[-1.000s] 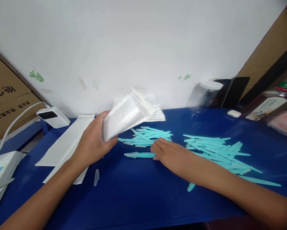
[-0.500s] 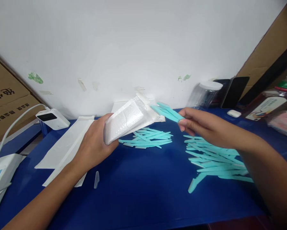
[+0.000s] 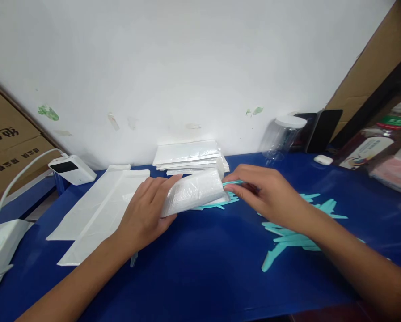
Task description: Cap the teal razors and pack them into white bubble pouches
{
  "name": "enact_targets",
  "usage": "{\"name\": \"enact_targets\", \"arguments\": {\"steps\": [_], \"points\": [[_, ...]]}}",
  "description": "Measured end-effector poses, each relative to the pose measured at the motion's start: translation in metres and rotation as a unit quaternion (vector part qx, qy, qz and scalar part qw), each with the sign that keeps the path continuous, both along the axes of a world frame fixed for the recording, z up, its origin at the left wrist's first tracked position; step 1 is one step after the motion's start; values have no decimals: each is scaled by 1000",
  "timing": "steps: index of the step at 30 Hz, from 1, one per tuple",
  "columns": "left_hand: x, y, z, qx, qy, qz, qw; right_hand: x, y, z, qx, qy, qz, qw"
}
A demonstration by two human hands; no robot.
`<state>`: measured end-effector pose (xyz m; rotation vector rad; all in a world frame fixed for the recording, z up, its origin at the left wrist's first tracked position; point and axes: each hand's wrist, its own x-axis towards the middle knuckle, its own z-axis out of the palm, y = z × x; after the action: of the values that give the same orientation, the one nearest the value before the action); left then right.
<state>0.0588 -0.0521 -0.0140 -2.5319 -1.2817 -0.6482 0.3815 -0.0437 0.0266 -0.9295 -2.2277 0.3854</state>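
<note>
My left hand (image 3: 146, 214) is closed round a white bubble-padded bag (image 3: 195, 192), held low over the blue table (image 3: 200, 277) with its mouth facing right. My right hand (image 3: 267, 194) pinches a few turquoise plastic sticks (image 3: 234, 183) at the bag's mouth; most of their length is hidden inside the bag. A small pile of the same sticks (image 3: 217, 205) lies just behind the bag, mostly hidden by it. A larger pile of turquoise sticks (image 3: 297, 232) lies under and right of my right forearm.
A stack of white padded bags (image 3: 188, 156) sits against the wall. Flat white bags (image 3: 99, 205) lie at left, near a white power bank (image 3: 71, 169) with its cable. A clear jar (image 3: 282, 136), a phone (image 3: 322, 129), an earbud case (image 3: 322, 159) and bottles stand at right.
My right hand picked sticks off the table, carried them up to the bag's mouth and pushed them in. My left hand lowered the bag toward the table.
</note>
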Motion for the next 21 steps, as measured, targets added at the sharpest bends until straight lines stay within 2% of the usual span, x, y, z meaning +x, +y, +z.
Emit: {"name": "enact_targets", "arguments": {"steps": [5,11,14,17,19,21], "points": [[6,-3,2,14,-33,15,999,-15,-7,-11,92,117,16,989],[12,-8,5,35,-93,-5,995,-29,-18,-18,99,73,50,991],[12,-10,3,22,-118,14,993,-30,-25,-15,102,72,56,991],[12,-10,5,6,-183,72,980,-25,-30,-9,122,126,8,984],[11,-10,10,13,-263,104,959,-21,-29,-5,155,193,-58,967],[7,-9,19,43,-340,133,930,-16,-24,-2,179,219,-115,952]]}}
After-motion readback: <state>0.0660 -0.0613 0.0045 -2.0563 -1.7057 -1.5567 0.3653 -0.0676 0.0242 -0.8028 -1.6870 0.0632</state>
